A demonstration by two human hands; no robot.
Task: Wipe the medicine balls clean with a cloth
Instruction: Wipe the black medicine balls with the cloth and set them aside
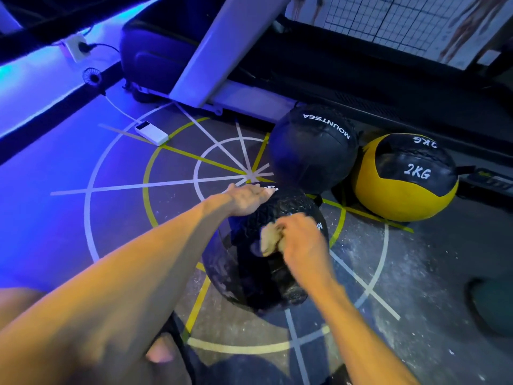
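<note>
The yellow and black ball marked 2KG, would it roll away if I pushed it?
Probably: the round yellow and black 2KG ball sits free on the flat floor. It likely rolls sluggishly, being weighted, and the black Mountsea ball beside it blocks that side.

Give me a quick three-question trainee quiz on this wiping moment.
1. True or false: the right hand holds the cloth against the textured black medicine ball.
2. Which weight is printed on the yellow and black medicine ball? A) 2KG B) 5KG C) 10KG
3. Fill in: the left hand rests flat on the ball's ____.

Key: 1 true; 2 A; 3 top.
</note>
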